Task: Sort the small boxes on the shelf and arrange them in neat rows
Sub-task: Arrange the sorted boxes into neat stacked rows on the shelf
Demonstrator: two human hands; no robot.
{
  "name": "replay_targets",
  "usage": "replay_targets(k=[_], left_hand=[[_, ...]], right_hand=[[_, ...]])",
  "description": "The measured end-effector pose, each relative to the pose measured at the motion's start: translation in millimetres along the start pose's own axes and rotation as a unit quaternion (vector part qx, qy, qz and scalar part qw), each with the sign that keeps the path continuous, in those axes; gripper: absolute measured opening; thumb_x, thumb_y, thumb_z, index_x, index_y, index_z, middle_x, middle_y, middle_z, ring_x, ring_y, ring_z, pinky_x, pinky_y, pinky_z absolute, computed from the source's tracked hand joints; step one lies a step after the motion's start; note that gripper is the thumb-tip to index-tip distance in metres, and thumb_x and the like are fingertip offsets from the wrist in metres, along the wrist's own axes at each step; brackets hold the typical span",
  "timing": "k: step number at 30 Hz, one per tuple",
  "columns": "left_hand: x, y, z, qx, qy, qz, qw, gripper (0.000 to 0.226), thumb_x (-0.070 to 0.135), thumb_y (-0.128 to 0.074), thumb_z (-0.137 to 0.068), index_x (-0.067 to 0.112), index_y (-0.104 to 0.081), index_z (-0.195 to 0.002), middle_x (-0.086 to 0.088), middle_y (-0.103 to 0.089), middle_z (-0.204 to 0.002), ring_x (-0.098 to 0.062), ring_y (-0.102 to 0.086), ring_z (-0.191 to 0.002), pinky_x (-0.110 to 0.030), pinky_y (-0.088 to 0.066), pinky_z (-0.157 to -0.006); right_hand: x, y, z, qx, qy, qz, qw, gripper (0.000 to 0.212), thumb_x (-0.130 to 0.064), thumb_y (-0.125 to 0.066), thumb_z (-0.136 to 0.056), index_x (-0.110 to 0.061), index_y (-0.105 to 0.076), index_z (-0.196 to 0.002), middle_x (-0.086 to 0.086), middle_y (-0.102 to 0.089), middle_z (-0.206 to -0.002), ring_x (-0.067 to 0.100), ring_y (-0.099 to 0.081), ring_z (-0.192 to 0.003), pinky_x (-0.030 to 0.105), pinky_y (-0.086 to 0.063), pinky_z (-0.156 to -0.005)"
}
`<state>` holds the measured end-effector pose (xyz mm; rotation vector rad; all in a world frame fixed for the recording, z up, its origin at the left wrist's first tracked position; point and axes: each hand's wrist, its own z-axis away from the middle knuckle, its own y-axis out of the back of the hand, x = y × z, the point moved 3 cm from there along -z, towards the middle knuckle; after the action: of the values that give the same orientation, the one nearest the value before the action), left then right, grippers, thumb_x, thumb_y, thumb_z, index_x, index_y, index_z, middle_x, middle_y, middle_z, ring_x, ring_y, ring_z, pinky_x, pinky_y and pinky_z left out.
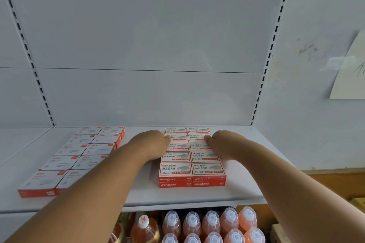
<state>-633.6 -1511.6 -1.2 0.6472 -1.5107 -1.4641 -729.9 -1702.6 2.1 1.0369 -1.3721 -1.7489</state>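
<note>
Your left hand (152, 141) and right hand (221, 140) press on both sides of the red staple boxes (192, 157) in the middle of the white shelf (138, 193), fingers curled against them. You can read "wengu" and "24/6" on them. More white boxes with red labels (83, 154) sit in rows to your left.

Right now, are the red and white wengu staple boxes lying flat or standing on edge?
Lying flat: the red and white wengu staple boxes show printed tops upward, stacked two high at the front.
</note>
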Motion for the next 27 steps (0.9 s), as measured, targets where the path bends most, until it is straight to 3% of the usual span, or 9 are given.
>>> replay_targets(k=[3,6,10,14,16,19,21,25,27], left_hand=[[-0.1,3.5,7.5,0.004,-0.001,0.014,1.0,0.056,0.049,-0.023,-0.104,0.015,-0.064,-0.12,-0.003,-0.067,-0.114,-0.021,-0.06,-0.101,-0.031,-0.046,-0.089],[-1.5,4.1,17.2,0.006,-0.004,0.004,1.0,0.054,0.051,-0.024,-0.104,0.017,-0.066,-0.109,0.004,-0.061,-0.089,-0.016,-0.058,-0.087,-0.028,-0.043,-0.078],[2.7,-0.2,23.9,-0.001,-0.018,-0.003,1.0,0.035,0.047,-0.027,-0.104,0.025,-0.053,-0.093,0.006,-0.054,-0.08,-0.018,-0.057,-0.087,-0.028,-0.042,-0.077],[5.5,-1.6,27.8,0.006,-0.022,0.006,1.0,0.038,0.046,-0.026,-0.105,0.024,-0.054,-0.093,0.004,-0.058,-0.083,-0.017,-0.061,-0.088,-0.028,-0.046,-0.077],[4.3,-0.3,31.1,0.015,-0.016,0.008,1.0,0.045,0.048,-0.024,-0.104,0.021,-0.06,-0.097,0.004,-0.059,-0.083,-0.018,-0.059,-0.086,-0.028,-0.043,-0.075],[-2.5,6.0,37.9,0.026,-0.009,-0.01,1.0,0.058,0.051,-0.023,-0.104,0.013,-0.066,-0.112,-0.005,-0.067,-0.109,-0.019,-0.053,-0.088,-0.028,-0.041,-0.079],[-6.1,6.0,40.5,0.014,-0.014,-0.001,1.0,0.059,0.052,-0.024,-0.103,0.011,-0.067,-0.113,-0.007,-0.067,-0.113,-0.02,-0.055,-0.088,-0.028,-0.041,-0.078],[0.9,-3.1,44.8,-0.008,-0.028,0.001,1.0,0.053,0.051,-0.026,-0.104,0.019,-0.059,-0.078,0.003,-0.063,-0.079,-0.012,-0.058,-0.073,-0.028,-0.043,-0.069],[4.4,-4.2,46.3,0.0,-0.027,0.002,1.0,0.052,0.051,-0.027,-0.103,0.022,-0.055,-0.072,0.006,-0.06,-0.073,-0.011,-0.059,-0.072,-0.028,-0.043,-0.068]], right_hand=[[2.8,0.5,2.5,-0.014,-0.003,-0.012,1.0,0.059,-0.054,-0.022,-0.102,-0.01,-0.06,-0.114,0.004,-0.062,-0.104,0.024,-0.059,-0.094,0.034,-0.047,-0.086],[8.2,-2.6,8.2,-0.034,-0.021,-0.072,0.997,0.067,-0.062,-0.023,-0.098,-0.01,-0.062,-0.113,0.005,-0.069,-0.11,0.024,-0.065,-0.101,0.039,-0.05,-0.096],[3.2,-3.3,18.5,-0.039,0.001,-0.02,0.999,0.059,-0.055,-0.022,-0.102,-0.009,-0.058,-0.108,0.005,-0.064,-0.105,0.023,-0.061,-0.098,0.033,-0.047,-0.091],[-1.7,-1.5,22.8,-0.023,0.011,0.018,1.0,0.054,-0.052,-0.021,-0.103,-0.012,-0.056,-0.104,0.003,-0.058,-0.095,0.023,-0.056,-0.09,0.032,-0.044,-0.081],[1.7,-1.9,24.6,-0.022,-0.001,0.002,1.0,0.059,-0.055,-0.02,-0.102,-0.011,-0.06,-0.106,0.005,-0.064,-0.101,0.023,-0.06,-0.095,0.033,-0.046,-0.086],[8.5,-4.2,26.4,-0.034,-0.016,-0.041,0.998,0.066,-0.061,-0.021,-0.098,-0.011,-0.063,-0.11,0.005,-0.068,-0.109,0.023,-0.064,-0.102,0.039,-0.049,-0.096],[9.1,-5.7,28.9,-0.04,-0.014,-0.037,0.998,0.063,-0.06,-0.023,-0.099,-0.011,-0.062,-0.104,0.005,-0.068,-0.106,0.023,-0.065,-0.1,0.039,-0.05,-0.095],[0.3,-4.1,37.2,-0.029,0.003,0.002,1.0,0.053,-0.054,-0.021,-0.102,-0.014,-0.055,-0.098,0.004,-0.061,-0.096,0.021,-0.062,-0.096,0.035,-0.05,-0.091],[-3.6,-2.7,40.4,-0.025,0.012,0.025,0.999,0.053,-0.052,-0.019,-0.103,-0.012,-0.055,-0.104,0.003,-0.058,-0.094,0.021,-0.058,-0.092,0.032,-0.047,-0.087]])
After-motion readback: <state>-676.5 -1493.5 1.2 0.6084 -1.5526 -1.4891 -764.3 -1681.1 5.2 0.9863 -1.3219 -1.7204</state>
